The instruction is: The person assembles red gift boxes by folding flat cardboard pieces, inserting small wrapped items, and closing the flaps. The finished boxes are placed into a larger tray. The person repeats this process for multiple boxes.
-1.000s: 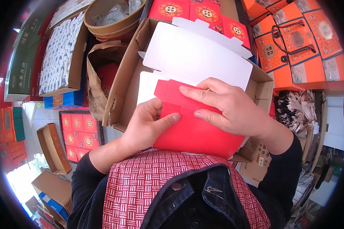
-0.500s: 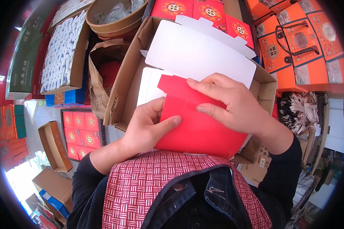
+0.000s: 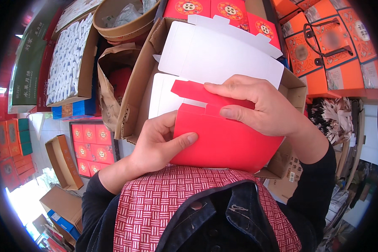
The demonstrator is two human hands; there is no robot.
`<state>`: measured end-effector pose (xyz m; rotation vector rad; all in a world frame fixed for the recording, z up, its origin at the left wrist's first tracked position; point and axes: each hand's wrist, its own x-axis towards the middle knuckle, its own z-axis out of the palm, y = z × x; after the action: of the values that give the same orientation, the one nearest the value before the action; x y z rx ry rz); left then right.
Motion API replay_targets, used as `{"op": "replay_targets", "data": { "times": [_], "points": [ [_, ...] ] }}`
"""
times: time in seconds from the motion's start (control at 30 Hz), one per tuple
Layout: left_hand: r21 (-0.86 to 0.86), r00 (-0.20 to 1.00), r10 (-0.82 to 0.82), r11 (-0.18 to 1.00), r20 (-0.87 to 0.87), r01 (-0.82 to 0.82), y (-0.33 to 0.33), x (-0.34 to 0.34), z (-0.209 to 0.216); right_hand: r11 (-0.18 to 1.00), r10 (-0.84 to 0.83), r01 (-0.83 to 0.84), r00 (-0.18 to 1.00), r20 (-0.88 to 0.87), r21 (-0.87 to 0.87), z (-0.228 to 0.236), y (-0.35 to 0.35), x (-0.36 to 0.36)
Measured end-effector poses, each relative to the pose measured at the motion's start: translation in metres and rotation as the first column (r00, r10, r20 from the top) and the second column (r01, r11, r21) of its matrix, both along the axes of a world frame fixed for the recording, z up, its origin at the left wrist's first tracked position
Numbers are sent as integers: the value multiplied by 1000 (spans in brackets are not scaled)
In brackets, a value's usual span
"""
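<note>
A red cardboard box blank [image 3: 224, 147] is held in front of my apron, partly folded, with a slit open along its far edge. My left hand [image 3: 157, 140] grips its left end, thumb on the red face and fingers behind. My right hand [image 3: 256, 105] pinches the far red flap between thumb and fingers, near the slit. Just beyond lie flat white-sided box blanks [image 3: 222, 52] with cut tabs, stacked in an open brown carton [image 3: 134, 96]. The hidden side of the red piece cannot be seen.
To the left stand a carton of small white packets [image 3: 69, 63], a brown paper bag [image 3: 109, 92] and a round tub [image 3: 126, 29]. Red patterned boxes [image 3: 227, 10] sit at the back, orange gift boxes [image 3: 323, 54] at the right. A tray of red boxes [image 3: 92, 147] lies lower left.
The slit between the far flap and the red body has widened. My right hand has shifted slightly right with the flap, and the red piece has tilted a little.
</note>
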<state>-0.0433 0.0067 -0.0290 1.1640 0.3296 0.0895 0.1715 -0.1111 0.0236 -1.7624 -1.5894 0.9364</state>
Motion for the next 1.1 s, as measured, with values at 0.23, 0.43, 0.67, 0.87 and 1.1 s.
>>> {"op": "replay_targets", "data": {
  "times": [0.23,0.43,0.67,0.87,1.1],
  "points": [
    [24,998,48,999,-38,-47,-1,5,2,1000,-14,14,1000,0,23,-1,4,-5],
    [85,990,144,986,-11,-143,-5,7,4,999,-11,9,1000,29,49,-1,1,-5],
    [113,985,166,980,-37,-161,-6,6,7,994,-61,62,998,-16,89,0,0,-12],
    [165,971,239,957,13,-238,0,12,8,992,-49,48,999,2,118,4,1,-18],
    [127,952,303,944,29,-304,-5,14,3,993,-55,52,998,25,103,0,1,-20]
  ]
}}
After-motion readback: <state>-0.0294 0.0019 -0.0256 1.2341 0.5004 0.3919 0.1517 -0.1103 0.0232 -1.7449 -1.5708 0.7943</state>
